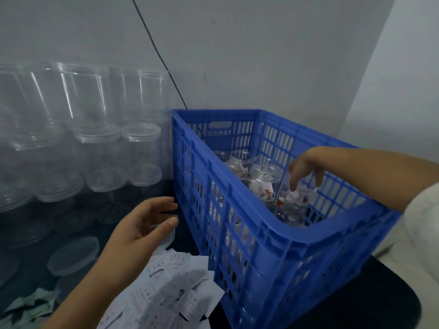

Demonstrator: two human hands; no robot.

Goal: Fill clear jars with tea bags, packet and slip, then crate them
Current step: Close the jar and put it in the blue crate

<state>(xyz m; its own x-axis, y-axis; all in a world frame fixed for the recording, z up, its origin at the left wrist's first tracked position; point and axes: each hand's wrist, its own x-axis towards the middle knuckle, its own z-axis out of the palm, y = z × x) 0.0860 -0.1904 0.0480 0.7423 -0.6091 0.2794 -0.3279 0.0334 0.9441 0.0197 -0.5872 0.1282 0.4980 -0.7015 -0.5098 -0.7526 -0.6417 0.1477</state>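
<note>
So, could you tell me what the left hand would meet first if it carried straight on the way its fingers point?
Probably the slatted near side wall of the blue plastic crate. The left hand is open, fingertips aimed right toward that wall with a small gap showing, though depth is hard to judge from this single view.

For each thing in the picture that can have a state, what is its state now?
Blue crate: upright, partly filled with jars.
Filled jar: inside the crate, upright, right hand over its mouth.
Stacked empty jars: without lids, piled left of the crate.
Paper slips: loose heap beside the crate.
Left hand: open, holding nothing.
Right hand: fingers pointing down at the jar's rim; grip unclear.
</note>
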